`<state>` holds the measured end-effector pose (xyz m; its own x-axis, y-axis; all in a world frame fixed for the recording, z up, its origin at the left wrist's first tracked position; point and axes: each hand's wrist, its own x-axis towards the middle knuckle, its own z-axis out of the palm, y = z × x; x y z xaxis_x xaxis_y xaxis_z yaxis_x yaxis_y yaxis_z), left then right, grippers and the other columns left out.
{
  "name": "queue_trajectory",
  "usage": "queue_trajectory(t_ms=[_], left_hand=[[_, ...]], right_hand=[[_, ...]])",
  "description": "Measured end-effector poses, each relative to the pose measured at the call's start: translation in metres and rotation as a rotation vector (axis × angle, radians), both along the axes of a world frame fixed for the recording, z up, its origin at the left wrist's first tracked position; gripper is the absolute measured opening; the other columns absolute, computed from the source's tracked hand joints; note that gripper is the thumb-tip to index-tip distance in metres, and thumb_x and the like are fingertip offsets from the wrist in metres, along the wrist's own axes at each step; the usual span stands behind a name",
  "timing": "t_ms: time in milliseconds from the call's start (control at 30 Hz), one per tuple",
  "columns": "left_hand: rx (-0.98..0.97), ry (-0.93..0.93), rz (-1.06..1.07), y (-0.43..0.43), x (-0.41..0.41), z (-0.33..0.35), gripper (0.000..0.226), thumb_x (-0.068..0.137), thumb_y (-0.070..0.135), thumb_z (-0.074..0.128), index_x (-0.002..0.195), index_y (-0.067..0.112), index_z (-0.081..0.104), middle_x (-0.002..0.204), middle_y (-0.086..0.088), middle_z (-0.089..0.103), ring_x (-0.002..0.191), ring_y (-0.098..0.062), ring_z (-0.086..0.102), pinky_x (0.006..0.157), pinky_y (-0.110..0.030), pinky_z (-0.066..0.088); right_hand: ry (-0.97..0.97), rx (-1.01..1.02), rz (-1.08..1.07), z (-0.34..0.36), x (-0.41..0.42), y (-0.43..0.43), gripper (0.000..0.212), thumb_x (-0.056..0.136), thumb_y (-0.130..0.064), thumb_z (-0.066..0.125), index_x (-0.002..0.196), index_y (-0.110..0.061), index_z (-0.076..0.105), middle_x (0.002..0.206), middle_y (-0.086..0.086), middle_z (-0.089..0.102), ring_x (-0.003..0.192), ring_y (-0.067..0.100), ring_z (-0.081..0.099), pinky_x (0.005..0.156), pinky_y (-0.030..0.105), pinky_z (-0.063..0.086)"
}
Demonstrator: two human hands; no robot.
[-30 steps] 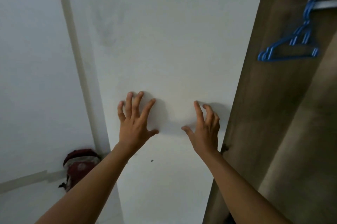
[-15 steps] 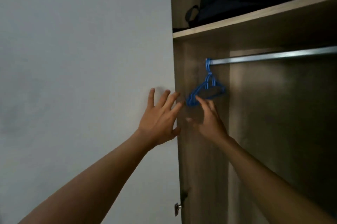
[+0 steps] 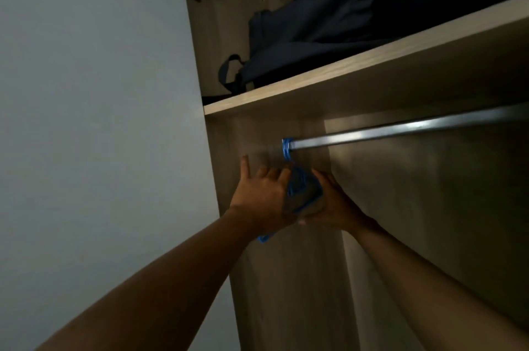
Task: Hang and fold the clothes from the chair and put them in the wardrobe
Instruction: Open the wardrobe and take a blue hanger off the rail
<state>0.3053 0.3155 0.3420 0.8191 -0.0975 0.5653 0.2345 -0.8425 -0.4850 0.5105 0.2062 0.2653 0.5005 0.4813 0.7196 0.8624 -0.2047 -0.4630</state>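
The wardrobe (image 3: 274, 279) stands open in front of me. A bunch of blue hangers (image 3: 302, 190) hangs by its hooks at the left end of the metal rail (image 3: 400, 130). My left hand (image 3: 263, 199) lies against the hangers from the left, fingers pointing up and fairly straight; a blue corner sticks out below its wrist. From the right, my right hand (image 3: 335, 202) holds the hangers, fingers above and thumb beneath. No clothes and no chair are in view.
A dark blue bag (image 3: 329, 24) lies on the shelf (image 3: 357, 70) above the rail. The white wardrobe door (image 3: 94, 121) stands open on the left, its hinge at the top. The rail runs bare to the right.
My view has tilted up and moved closer to the wardrobe. Both hands have left the white door and risen to the blue hangers, which now sit between them.
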Motion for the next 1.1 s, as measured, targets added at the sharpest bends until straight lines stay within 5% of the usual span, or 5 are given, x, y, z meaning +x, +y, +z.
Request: queue_trajectory(t_ms=[67, 333, 533, 800, 1100], left_hand=[[-0.01, -0.01, 0.008, 0.007, 0.021, -0.002, 0.105, 0.08, 0.076, 0.052, 0.157, 0.02, 0.008, 0.156, -0.006, 0.035, 0.146, -0.027, 0.026, 0.116, -0.066, -0.01], [0.104, 0.024, 0.081, 0.028, 0.066, -0.012, 0.116, 0.076, 0.083, 0.046, 0.158, 0.019, -0.004, 0.152, -0.005, 0.04, 0.143, -0.026, 0.022, 0.112, -0.063, -0.023], [0.125, 0.019, 0.084, 0.03, 0.075, -0.012, 0.108, 0.073, 0.085, 0.049, 0.156, 0.022, 0.019, 0.152, 0.0, 0.04, 0.143, -0.024, 0.023, 0.112, -0.065, -0.017], [0.071, 0.022, 0.062, 0.023, 0.072, -0.005, 0.108, 0.068, 0.085, 0.055, 0.153, 0.024, 0.03, 0.146, 0.003, 0.042, 0.139, -0.02, 0.027, 0.115, -0.063, -0.017], [0.162, -0.004, 0.075, 0.015, 0.059, 0.01, 0.113, 0.069, 0.085, 0.053, 0.156, 0.02, 0.022, 0.139, -0.001, 0.043, 0.133, -0.023, 0.032, 0.106, -0.067, -0.025]], right_hand=[[-0.027, -0.018, 0.022, -0.004, 0.026, 0.009, 0.15, 0.041, -0.069, 0.089, 0.16, -0.021, 0.011, 0.164, -0.001, 0.017, 0.151, 0.017, 0.021, 0.118, 0.046, 0.033], [-0.043, -0.092, 0.242, 0.006, 0.062, 0.025, 0.13, 0.051, -0.007, 0.098, 0.145, -0.032, 0.012, 0.144, -0.028, 0.023, 0.131, -0.024, 0.025, 0.104, 0.003, 0.031], [-0.093, -0.038, 0.166, 0.002, 0.071, 0.031, 0.124, 0.053, -0.051, 0.094, 0.155, -0.034, 0.026, 0.153, -0.013, 0.041, 0.14, 0.006, 0.041, 0.11, 0.042, 0.045], [-0.198, -0.014, 0.031, 0.006, 0.062, 0.017, 0.122, 0.047, -0.061, 0.089, 0.151, -0.042, 0.029, 0.151, -0.016, 0.039, 0.137, 0.004, 0.041, 0.114, 0.035, 0.033], [-0.249, 0.102, 0.034, 0.017, 0.054, 0.0, 0.123, 0.04, -0.062, 0.092, 0.149, -0.041, 0.038, 0.144, -0.02, 0.044, 0.132, 0.004, 0.048, 0.104, 0.038, 0.049]])
